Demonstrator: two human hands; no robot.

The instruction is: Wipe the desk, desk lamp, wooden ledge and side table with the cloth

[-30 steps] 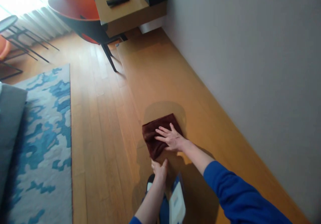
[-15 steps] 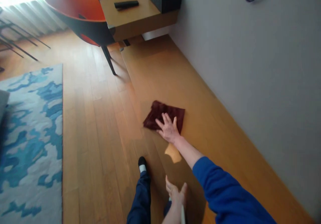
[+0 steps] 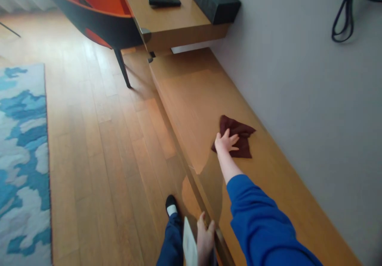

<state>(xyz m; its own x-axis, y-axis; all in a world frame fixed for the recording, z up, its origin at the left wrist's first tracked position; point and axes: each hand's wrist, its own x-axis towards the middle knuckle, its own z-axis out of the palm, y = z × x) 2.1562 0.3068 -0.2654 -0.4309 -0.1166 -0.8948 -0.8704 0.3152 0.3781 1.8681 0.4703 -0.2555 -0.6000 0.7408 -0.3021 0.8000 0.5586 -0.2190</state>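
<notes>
A dark red cloth (image 3: pixel 243 138) lies rumpled on the long low wooden surface (image 3: pixel 191 99), close to the wall. My right hand (image 3: pixel 227 140) rests on the cloth's left part with its fingers spread, pressing it without gripping. Low in the picture, my left hand (image 3: pixel 205 236) is at the front edge of the wooden surface, its thumb and finger apart and nothing visible between them. A white flat thing (image 3: pixel 190 244) shows just left of it; what it is cannot be made out.
A higher wooden desk (image 3: pixel 167 17) at the far end bears a black tissue box (image 3: pixel 216 3), a dark object (image 3: pixel 164 2) and a blue mat. An orange and black chair (image 3: pixel 104 23) stands beside it. A black cable (image 3: pixel 343 15) hangs on the wall. A blue-white rug (image 3: pixel 24 158) lies left.
My right hand and the cloth have moved right, nearer the wall, and the cloth's folds have shifted. My left hand has come to the front edge. The view has shifted too.
</notes>
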